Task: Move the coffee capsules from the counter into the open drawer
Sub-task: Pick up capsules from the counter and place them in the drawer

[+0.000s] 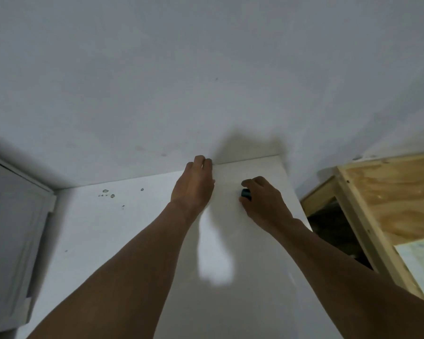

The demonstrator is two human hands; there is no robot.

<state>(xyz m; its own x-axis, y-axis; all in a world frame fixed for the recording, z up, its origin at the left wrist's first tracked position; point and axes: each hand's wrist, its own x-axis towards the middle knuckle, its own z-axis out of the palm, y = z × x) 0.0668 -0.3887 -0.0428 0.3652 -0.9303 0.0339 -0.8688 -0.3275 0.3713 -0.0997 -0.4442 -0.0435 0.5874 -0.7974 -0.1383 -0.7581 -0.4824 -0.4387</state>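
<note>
Hands reach out together over a white desk (132, 241) that runs back to a pale wall (206, 69); both bare forearms come in from the bottom edge. Left hand (194, 187) lies furthest forward, its back turned up, its fingers (207, 163) close together and reaching the seam where the desk meets the wall; whether that grip pinches anything cannot be told, since the palm side is hidden. Right hand (264, 199) sits just beside it and a little nearer the camera, curled over a small dark coffee capsule (246, 194); its grip is pressed onto the capsule, thumb below and curled fingers above, and only the capsule's rounded dark end shows at the left side of the hand; whether the capsule touches the desk or is lifted clear cannot be told. A few small dark specks (108, 194) mark the desk well to the left of the hands, and a bright patch of light (216, 265) lies on the surface between the forearms. To the right, beside the desk's edge, stands a pale wooden frame with a plywood panel (389, 192), a dark gap (333, 228) between it and the desk; a grey panel (10, 228) stands at the far left.
</note>
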